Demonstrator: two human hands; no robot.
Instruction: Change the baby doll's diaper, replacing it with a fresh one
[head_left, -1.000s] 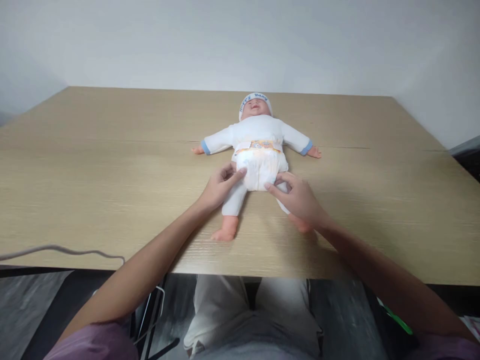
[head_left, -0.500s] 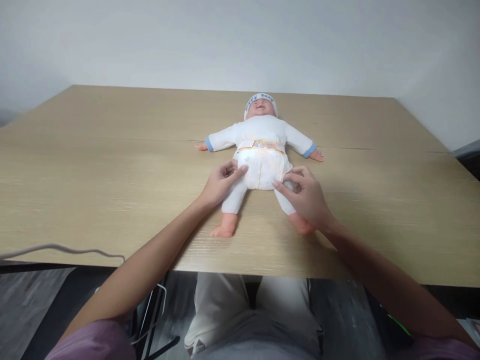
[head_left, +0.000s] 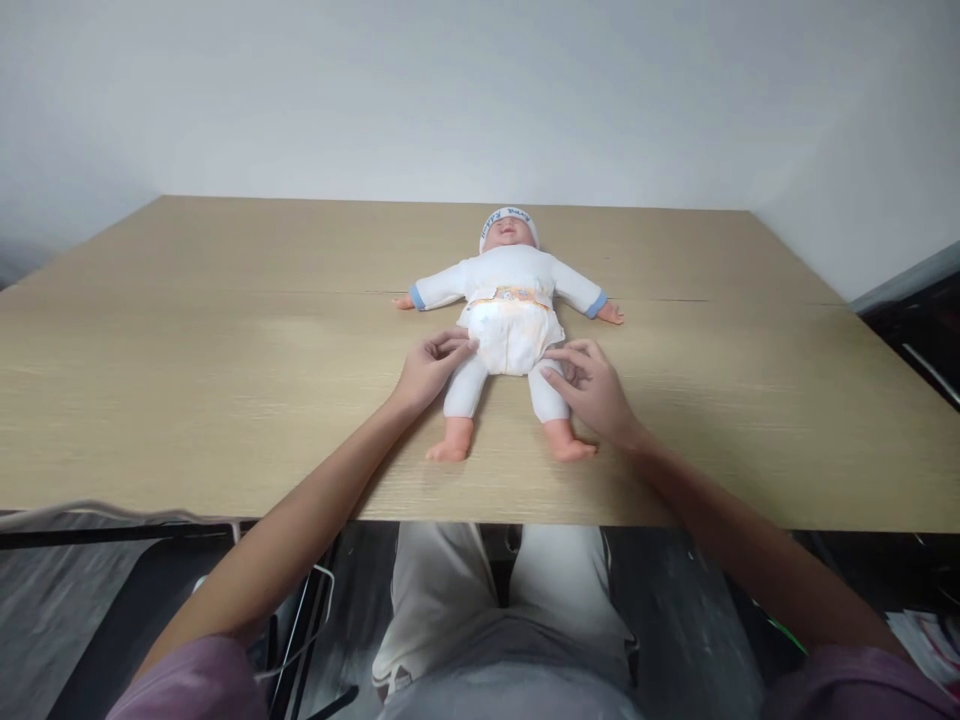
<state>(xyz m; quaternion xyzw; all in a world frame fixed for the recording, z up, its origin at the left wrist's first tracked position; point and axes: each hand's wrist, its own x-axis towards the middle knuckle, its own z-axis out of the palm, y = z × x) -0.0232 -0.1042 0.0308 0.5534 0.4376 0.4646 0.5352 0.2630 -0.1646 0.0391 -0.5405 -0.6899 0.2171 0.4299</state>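
A baby doll (head_left: 514, 265) lies on its back on the wooden table, feet toward me, arms spread. It wears a white suit with blue cuffs and a white lettered cap (head_left: 510, 213). Round its hips is a white diaper (head_left: 508, 338) with an orange patterned waistband. My left hand (head_left: 435, 368) pinches the diaper's leg edge on the left side, thumb on top. On the other side, my right hand (head_left: 592, 388) has its thumb and index finger curled at the diaper's right leg edge, over the doll's thigh. The cloth between those fingertips is barely visible.
The wooden table (head_left: 225, 400) reaches back to a pale wall (head_left: 450, 100). A light cable (head_left: 112, 513) runs along the front left edge. Below the edge are my legs, and a dark object (head_left: 922, 320) stands beyond the right side.
The camera view has shifted, so doll and table sit slightly differently. My right hand's fingers have moved inward from the diaper's flared side to its leg edge. My left hand stays at its edge.
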